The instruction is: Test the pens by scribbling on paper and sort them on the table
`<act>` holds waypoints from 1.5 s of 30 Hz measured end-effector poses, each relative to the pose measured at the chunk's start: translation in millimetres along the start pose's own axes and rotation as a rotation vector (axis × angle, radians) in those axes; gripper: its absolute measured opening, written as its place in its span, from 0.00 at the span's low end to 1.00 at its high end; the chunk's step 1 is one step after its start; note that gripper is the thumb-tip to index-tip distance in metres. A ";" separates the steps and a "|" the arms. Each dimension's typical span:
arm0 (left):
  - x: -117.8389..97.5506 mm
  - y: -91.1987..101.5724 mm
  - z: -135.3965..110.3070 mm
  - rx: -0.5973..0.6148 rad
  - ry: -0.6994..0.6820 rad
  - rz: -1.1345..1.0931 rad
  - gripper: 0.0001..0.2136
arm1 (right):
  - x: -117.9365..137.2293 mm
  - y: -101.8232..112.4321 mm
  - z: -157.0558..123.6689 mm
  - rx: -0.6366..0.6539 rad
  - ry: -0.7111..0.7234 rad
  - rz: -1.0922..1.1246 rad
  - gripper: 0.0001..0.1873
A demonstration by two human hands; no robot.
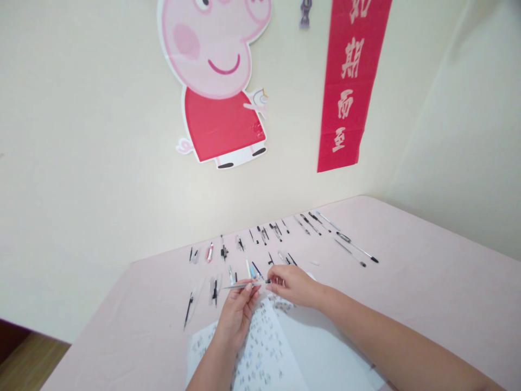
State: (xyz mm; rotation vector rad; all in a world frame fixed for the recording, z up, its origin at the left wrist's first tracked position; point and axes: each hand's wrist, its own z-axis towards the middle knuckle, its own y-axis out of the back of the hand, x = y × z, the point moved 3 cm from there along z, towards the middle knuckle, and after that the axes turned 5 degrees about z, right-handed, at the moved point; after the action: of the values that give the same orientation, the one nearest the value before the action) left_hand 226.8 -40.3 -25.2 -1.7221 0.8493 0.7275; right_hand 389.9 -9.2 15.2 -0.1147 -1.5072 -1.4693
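One pen (236, 286), contents unclear, in left hand (239, 308), right hand (296, 285) at end.

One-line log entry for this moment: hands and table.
left hand: holding slim pen | right hand: at pen's dark end, grip unclear | table: pens and pen parts, paper sheets near hands

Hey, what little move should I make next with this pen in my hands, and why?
I'd probably steady the pen with your left hand and gently twist its dark end with your right hand: the left grips the middle, the right is at that end, and separate pen parts lie nearby.
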 end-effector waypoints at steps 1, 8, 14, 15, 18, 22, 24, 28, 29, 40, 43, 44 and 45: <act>0.0 0.1 0.2 -0.002 -0.001 0.001 0.05 | -0.5 -0.3 -0.4 -0.007 -0.001 0.000 0.07; 0.2 0.2 0.7 0.019 0.001 0.006 0.05 | 1.7 0.0 0.7 -0.013 0.058 -0.041 0.07; -0.6 -0.2 -0.3 0.004 0.002 -0.003 0.05 | 2.5 0.9 1.0 0.040 0.030 -0.037 0.13; -0.7 -0.3 -0.4 0.000 0.003 -0.003 0.05 | 2.3 1.2 0.7 0.029 0.028 -0.029 0.11; -1.0 -1.0 -0.7 -0.003 0.004 0.000 0.05 | 1.7 1.2 0.3 -0.002 0.046 -0.042 0.08; -1.0 -1.2 -1.0 0.007 0.000 0.006 0.05 | 0.9 -0.6 1.5 0.013 0.063 -0.081 0.11; -1.0 -1.2 -1.1 0.014 -0.002 0.007 0.05 | 0.6 -1.2 2.1 0.043 0.054 -0.084 0.14; -0.8 -0.9 -0.9 0.023 -0.001 0.006 0.05 | 0.0 -0.9 1.7 0.063 0.014 -0.039 0.14; -0.7 -0.9 -0.8 0.025 0.001 0.005 0.05 | -0.2 -0.5 1.3 0.051 0.005 -0.028 0.11; -1.3 -1.7 -2.6 0.043 0.013 0.011 0.05 | 1.5 0.0 1.4 0.022 0.114 -0.072 0.10; -1.4 -2.0 -3.1 0.042 0.025 0.010 0.06 | -1.5 -1.9 2.4 0.052 0.092 -0.101 0.15; -1.3 -2.0 -3.0 0.045 0.025 0.010 0.06 | -2.2 -2.2 2.5 0.056 0.082 -0.103 0.17; -1.2 -1.9 -2.7 0.048 0.021 0.010 0.06 | -2.6 -2.2 2.4 0.053 0.072 -0.098 0.17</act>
State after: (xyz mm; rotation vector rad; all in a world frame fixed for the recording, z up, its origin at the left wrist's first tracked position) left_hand 227.8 -42.2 -22.5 -1.6864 0.8840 0.6909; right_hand 388.4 -6.5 12.4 0.0442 -1.5096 -1.4933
